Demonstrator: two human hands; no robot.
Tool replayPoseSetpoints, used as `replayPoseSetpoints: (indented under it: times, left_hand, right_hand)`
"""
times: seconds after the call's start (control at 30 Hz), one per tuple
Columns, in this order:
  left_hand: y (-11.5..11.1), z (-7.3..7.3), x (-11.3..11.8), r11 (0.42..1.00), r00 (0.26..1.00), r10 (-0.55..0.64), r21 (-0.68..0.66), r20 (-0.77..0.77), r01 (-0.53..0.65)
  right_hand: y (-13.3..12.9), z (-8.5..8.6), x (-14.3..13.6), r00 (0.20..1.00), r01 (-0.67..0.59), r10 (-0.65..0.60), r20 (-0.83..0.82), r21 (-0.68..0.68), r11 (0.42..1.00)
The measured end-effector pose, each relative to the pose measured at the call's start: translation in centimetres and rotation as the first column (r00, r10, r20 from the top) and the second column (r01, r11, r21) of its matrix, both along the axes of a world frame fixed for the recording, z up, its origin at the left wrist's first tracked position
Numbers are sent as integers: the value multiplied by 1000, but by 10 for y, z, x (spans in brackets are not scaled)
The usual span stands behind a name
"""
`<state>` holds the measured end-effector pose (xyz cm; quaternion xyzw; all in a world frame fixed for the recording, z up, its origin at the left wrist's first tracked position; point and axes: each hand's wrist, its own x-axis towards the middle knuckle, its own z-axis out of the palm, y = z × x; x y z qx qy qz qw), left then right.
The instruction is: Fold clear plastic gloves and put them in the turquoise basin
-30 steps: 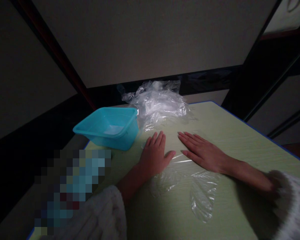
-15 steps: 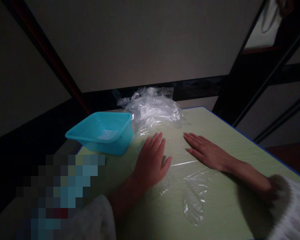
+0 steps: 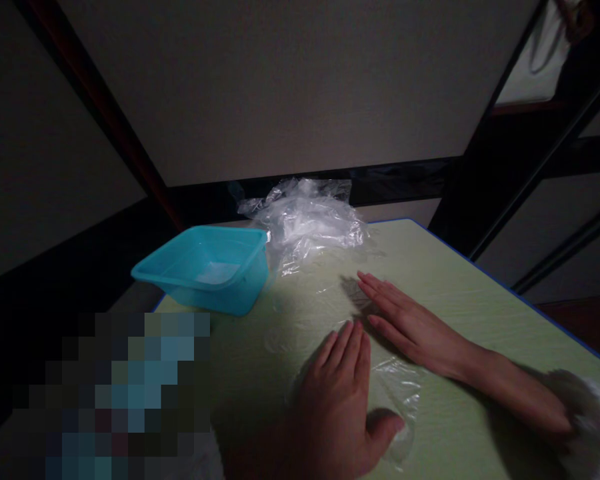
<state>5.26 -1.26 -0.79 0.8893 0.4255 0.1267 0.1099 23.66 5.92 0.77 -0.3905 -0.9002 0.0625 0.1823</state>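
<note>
A thin clear plastic sheet or bag (image 3: pixel 397 383) lies flat on the pale green table (image 3: pixel 460 287). My left hand (image 3: pixel 337 400) is palm down over its near left part, fingers extended and thumb spread to the right, holding nothing. To its right, my right hand (image 3: pixel 413 323) reaches in from the right with fingers stretched out and thumb apart. It is empty, and a shadow under its fingertips suggests it is slightly raised. Part of the plastic is hidden beneath my left hand.
At the table's far left corner stands a turquoise plastic basin (image 3: pixel 245 283) with something whitish inside. A crumpled heap of clear plastic (image 3: pixel 313 220) sits at the far edge, before a panelled wall. The left foreground is pixelated.
My left hand has slid toward me and to the right, over the plastic. My right hand has shifted slightly left, its fingertips now nearer my left hand.
</note>
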Motion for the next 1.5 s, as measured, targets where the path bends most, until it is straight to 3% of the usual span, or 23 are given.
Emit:
replayPoseSetpoints:
  times: [0.17,0.27,0.7,1.03,1.27,1.37,1.5]
  left_hand:
    - [0,-4,2,1000,1000,19,-16,25,-19]
    - [1,-1,2,1000,1000,-19,-18,0,19]
    - [2,5,0,993,998,-21,-113,-56,15]
    - [1,7,-3,991,998,-27,-132,-48,20]
    - [-1,8,-1,996,1000,-3,-92,16,4]
    - [4,17,-3,999,998,42,-36,49,-40]
    - [29,27,-17,983,986,167,77,25,-168]
  right_hand:
    - [-18,3,-20,982,-187,188,-6,-114,976]
    - [-20,-1,-21,973,-222,229,29,-149,964]
    - [11,-18,21,980,21,-14,198,-32,999]
    - [33,-19,50,909,307,-276,311,-56,950]
    - [40,-25,60,866,437,-441,236,73,897]
    - [40,-22,55,886,426,-436,157,93,900]
    - [36,-10,26,933,354,-358,40,77,932]
